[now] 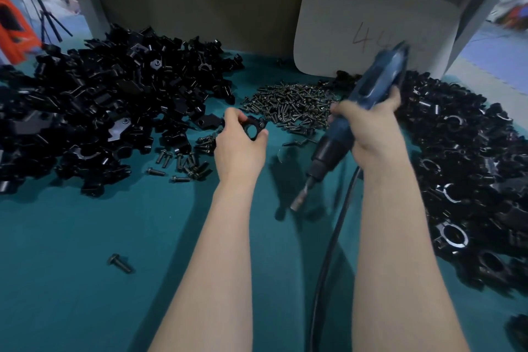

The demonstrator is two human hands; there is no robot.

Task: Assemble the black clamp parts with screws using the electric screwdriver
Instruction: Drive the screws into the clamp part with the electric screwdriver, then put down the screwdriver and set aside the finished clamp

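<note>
Left hand (241,146): fingers curled, pinching a black clamp (253,126) between thumb and fingertips, just above the green mat (85,280). Round bore of the clamp facing the camera. Whether a screw already sits in it: cannot tell, detail too dark.

Right hand (368,123): fist wrapped around the blue screwdriver (357,120). Tool tilted, rear end up and away, bit (300,200) pointing down and toward the camera, clear of the mat. Bit blurred. Black cord (328,266) running from the tool along the right forearm toward the near edge.

Clamp and bit: well apart, clamp to the left of the tool and farther from the camera than the bit.

Parts on the mat:
- Left: large heap of loose black parts (100,106).
- Centre rear: pile of screws (288,103), between the two hands and beyond them.
- Just left of the left hand: small scatter of screws (183,163).
- Near left: single screw (120,263), lying alone.
- Right: heap of black ring-shaped clamps (463,180), beside the right forearm.

Rear: white card (371,23) leaning upright against the back wall, handwritten digits on it, partly hidden by the tool.
</note>
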